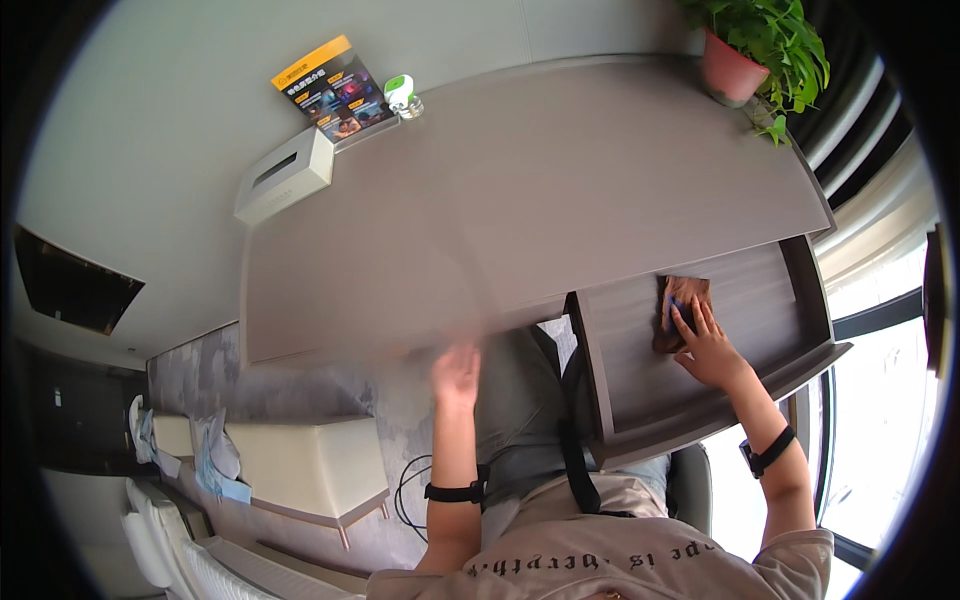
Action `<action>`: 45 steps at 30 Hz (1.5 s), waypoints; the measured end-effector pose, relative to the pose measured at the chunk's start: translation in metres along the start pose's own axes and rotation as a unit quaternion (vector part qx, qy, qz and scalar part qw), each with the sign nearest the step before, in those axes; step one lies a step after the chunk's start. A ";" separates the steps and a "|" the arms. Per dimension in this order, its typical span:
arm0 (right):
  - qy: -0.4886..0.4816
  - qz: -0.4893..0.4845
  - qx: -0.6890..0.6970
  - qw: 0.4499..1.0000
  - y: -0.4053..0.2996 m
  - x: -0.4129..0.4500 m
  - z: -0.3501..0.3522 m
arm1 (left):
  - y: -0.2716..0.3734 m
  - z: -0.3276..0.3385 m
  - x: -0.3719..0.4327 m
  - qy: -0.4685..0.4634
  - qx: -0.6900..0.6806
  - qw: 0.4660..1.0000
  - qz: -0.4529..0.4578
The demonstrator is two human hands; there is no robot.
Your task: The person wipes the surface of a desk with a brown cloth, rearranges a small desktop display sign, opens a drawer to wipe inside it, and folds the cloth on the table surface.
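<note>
My right hand (709, 346) reaches into the pulled-out desk drawer (750, 285). Its spread fingers hold down a brown cloth (688, 288) with a blue patch on the drawer's bottom; part of the cloth is hidden under the fingers. At the front edge of the grey-brown desk (450, 187), left of the drawer, is my left hand (456, 375). It is blurred, with its fingers stretched forward, and nothing shows in it. Whether it touches the desk edge is unclear.
A white tissue box (289, 176), a printed sign (337, 90) and a small green-and-white device (401, 94) stand along the desk's back left. The back right corner bears a potted plant (735, 67). A cream bench (300, 457) stands to my left, near a black cable (401, 499).
</note>
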State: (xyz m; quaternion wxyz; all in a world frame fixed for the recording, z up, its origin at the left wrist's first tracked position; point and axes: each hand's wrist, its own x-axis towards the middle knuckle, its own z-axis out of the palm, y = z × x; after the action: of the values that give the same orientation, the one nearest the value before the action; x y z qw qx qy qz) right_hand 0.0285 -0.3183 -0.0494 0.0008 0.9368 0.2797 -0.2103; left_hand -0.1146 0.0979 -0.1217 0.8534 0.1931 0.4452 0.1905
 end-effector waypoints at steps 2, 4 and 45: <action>0.002 -0.003 -0.001 1.000 0.002 0.000 0.003 | 0.016 -0.008 0.001 0.069 0.026 0.987 0.142; 0.023 -0.009 -0.008 1.000 0.005 0.000 0.007 | 0.037 -0.007 -0.002 0.094 0.033 0.973 0.207; 0.036 -0.021 -0.005 0.999 0.008 0.000 0.008 | 0.078 -0.042 -0.147 -0.092 0.579 0.810 -0.006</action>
State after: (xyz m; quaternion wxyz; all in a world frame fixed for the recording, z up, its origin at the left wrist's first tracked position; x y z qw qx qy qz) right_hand 0.0298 -0.3262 -0.0580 -0.0088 0.9376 0.3005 -0.1746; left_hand -0.2402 0.0983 -0.0040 0.6220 0.6651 0.3934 -0.1265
